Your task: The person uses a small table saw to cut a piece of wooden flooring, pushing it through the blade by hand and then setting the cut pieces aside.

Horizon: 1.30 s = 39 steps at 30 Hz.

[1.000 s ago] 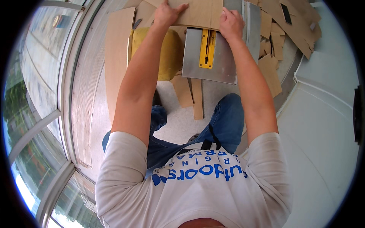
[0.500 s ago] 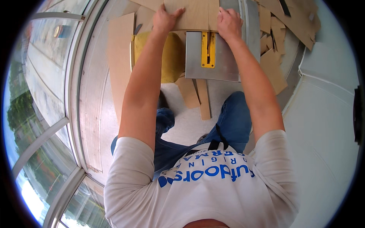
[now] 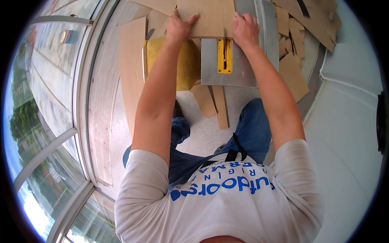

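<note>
Biggest first: pale wall fills the right side of the frame, framed glazing curves down the left. White T-shirt with blue print takes the bottom centre; blue jeans just above it, knees apart.

Upper right: heap of wooden offcuts, overlapping at odd angles, with a large thin sheet angled across its top. Left of centre: long board, running roughly top to bottom.

Table saw, bare grey metal top, sits upper centre, grey rail along its right side. Yellow rounded body just left of it, partly behind the left forearm.

Plywood panel is at top centre, over the upper part of the saw top, far end out of frame. Thin straight line down its face, lined up with the saw slot; can't tell if cut or marked.

Left hand: half open, thumb spread onto the panel face, fingers along its left edge. Right hand: fingers curled at the panel's right edge; can't tell whether it's pinching or just pressing.

Smaller: two wooden scraps on the floor below the saw, yellow throat insert, dark slot in it.
</note>
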Each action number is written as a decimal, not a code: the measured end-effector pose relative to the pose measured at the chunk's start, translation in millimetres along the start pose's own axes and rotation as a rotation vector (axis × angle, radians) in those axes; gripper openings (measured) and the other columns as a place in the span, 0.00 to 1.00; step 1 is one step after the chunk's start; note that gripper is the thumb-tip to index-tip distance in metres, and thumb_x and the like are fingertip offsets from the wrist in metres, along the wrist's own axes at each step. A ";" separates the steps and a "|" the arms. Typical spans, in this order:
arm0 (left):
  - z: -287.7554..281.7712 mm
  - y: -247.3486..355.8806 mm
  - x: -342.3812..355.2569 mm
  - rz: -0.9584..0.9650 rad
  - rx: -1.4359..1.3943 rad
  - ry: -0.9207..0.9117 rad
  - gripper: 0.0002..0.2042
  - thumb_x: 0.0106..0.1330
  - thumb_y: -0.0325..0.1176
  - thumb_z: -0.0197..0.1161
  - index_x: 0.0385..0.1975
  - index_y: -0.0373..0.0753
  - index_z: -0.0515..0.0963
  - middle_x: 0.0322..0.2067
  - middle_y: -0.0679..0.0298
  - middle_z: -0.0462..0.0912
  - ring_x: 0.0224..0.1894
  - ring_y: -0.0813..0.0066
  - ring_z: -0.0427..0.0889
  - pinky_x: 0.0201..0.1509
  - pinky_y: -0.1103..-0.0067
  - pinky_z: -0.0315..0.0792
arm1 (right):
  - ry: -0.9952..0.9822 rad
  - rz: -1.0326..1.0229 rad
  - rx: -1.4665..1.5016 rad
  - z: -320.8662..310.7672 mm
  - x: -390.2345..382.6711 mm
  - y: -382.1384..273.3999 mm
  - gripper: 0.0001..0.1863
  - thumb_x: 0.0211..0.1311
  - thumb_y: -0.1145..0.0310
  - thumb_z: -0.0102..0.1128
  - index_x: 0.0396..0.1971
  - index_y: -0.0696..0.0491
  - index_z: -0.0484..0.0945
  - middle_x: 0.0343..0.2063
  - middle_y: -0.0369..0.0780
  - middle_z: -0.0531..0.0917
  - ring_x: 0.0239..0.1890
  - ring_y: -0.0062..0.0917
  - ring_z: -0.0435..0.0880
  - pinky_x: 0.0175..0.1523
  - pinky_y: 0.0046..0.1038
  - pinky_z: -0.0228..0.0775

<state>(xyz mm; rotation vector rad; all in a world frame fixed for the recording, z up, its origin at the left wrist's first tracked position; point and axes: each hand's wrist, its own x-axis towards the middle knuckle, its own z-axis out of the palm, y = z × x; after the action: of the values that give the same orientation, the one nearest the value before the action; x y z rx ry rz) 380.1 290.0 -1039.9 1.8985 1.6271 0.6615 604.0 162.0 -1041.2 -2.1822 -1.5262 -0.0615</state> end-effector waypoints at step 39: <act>-15.9 3.0 -39.0 0.030 -0.080 -0.053 0.50 0.52 0.63 0.77 0.64 0.25 0.70 0.56 0.39 0.82 0.60 0.46 0.81 0.64 0.63 0.75 | -0.010 0.021 -0.034 -15.9 -38.4 -9.1 0.19 0.74 0.59 0.54 0.59 0.46 0.82 0.48 0.38 0.79 0.56 0.38 0.74 0.63 0.46 0.64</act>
<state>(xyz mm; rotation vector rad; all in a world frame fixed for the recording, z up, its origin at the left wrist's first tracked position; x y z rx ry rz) 365.7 252.5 -1026.9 1.8709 1.5191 0.6728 584.9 124.4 -1035.3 -2.2280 -1.5183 -0.0705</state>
